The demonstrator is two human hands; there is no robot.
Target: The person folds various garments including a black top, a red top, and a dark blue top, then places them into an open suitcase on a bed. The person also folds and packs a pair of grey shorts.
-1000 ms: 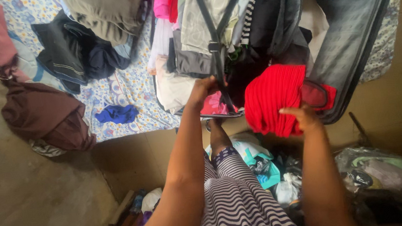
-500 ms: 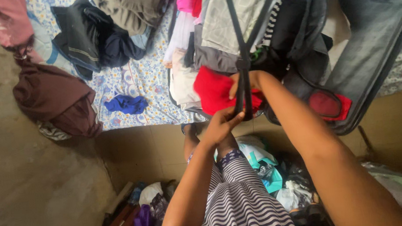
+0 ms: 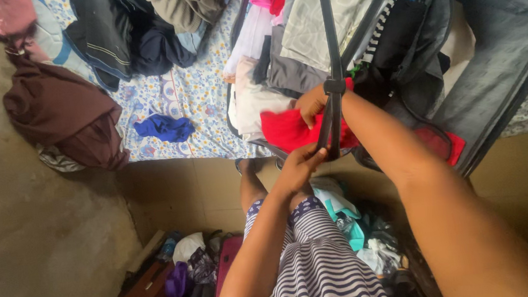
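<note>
Straps first: a dark packing strap (image 3: 330,45) runs down from the top of the picture, over the clothes in the open suitcase (image 3: 499,48), to a small buckle and on to its loose end at the suitcase's near edge. Its long axis lies almost straight away from the person, tilted only a little. The left hand (image 3: 301,164) pinches that loose end, fingers closed narrow around the webbing just below the red garment (image 3: 288,133). The right hand (image 3: 311,103) sits slightly farther in, beside the buckle, resting on the red garment; whether its fingers grip the strap or only press the cloth down cannot be told, since the strap crosses in front of them. So the strap's free end is at the left hand, the nearer of the two, and the rest of it stretches away and upward from both hands. Folded grey and pale clothes fill the suitcase under the strap. On the patterned bedsheet (image 3: 188,97) to the left lie a blue cloth (image 3: 164,127) and a maroon garment (image 3: 60,113), well apart from the hands.
</note>
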